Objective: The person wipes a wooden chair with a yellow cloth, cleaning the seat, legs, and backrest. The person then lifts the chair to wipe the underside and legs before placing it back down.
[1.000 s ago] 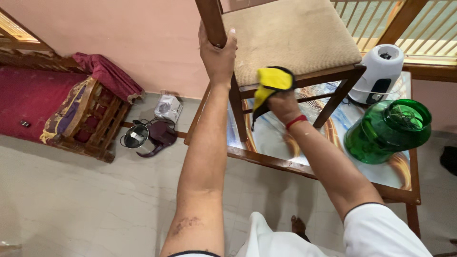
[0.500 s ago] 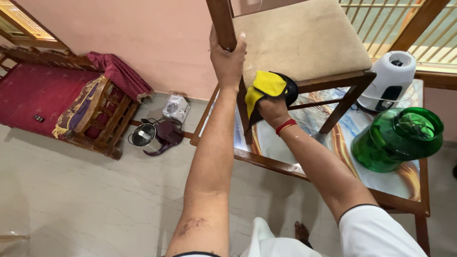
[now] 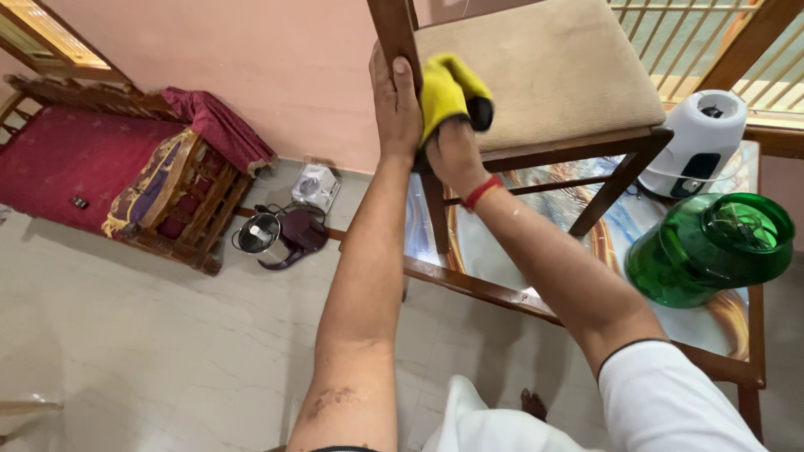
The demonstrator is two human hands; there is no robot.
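My left hand (image 3: 395, 105) was closed around the dark wooden upright of the chair (image 3: 544, 67), fingers wrapped behind the post and thumb laid flat along its near face. My right hand (image 3: 452, 151) was just beside it, nearly touching, fingers curled into a yellow cloth (image 3: 444, 88) with a black edge. The cloth was pressed against the front left corner of the beige seat cushion, right at its edge where it met the upright.

The chair stood on top of a glass-topped table (image 3: 469, 285) with a wooden frame. Its near front leg came down close to the table's left edge, with little margin on that side. The other front leg stood further right, near a white appliance base (image 3: 699, 142). A green plastic container (image 3: 712, 247) lay tilted on the glass toward the right edge, well apart from both hands.

To the left of the table the tiled floor (image 3: 126, 335) was open. A steel kettle (image 3: 260, 234) with a maroon part and a small white device (image 3: 316, 186) sat on the floor by the wall, near the table's far left corner. A wooden bench with a red cushion (image 3: 75, 163) stood further left, well apart.
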